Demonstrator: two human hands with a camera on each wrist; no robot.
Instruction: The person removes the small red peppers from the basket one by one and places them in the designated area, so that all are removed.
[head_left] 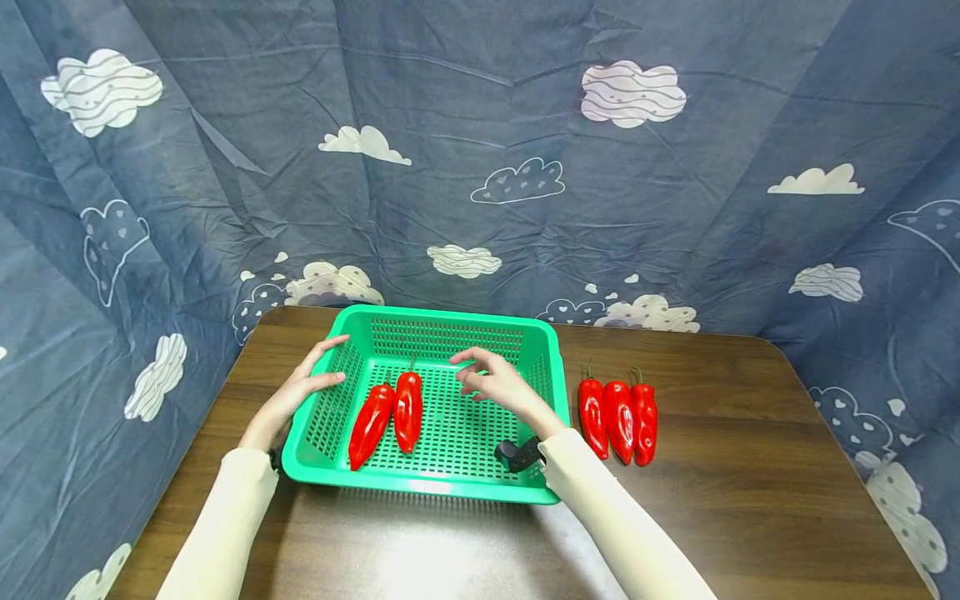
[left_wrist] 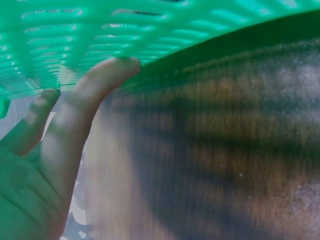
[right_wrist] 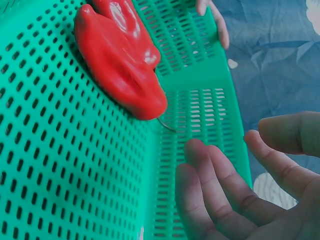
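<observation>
A green plastic basket (head_left: 450, 485) with slotted walls stands on the table, two long red peppers (head_left: 371, 427) lying side by side in its left half. My left hand (head_left: 300, 390) is at the basket's left rim, thumb and forefinger spread and reaching over it. From below, in the left wrist view, the left hand's fingers (left_wrist: 67, 130) show against the slotted wall. Over the basket's right half is my right hand (head_left: 491, 382), fingers loosely bent with nothing between them. In the right wrist view its fingers (right_wrist: 235, 192) are apart from the peppers (right_wrist: 117, 65).
Three more red peppers (head_left: 618, 422) lie in a row on the wooden table (head_left: 720, 433), just right of the basket. A blue curtain (head_left: 480, 100) with white clouds hangs behind and at both sides. The right wrist wears a black strap (head_left: 517, 455).
</observation>
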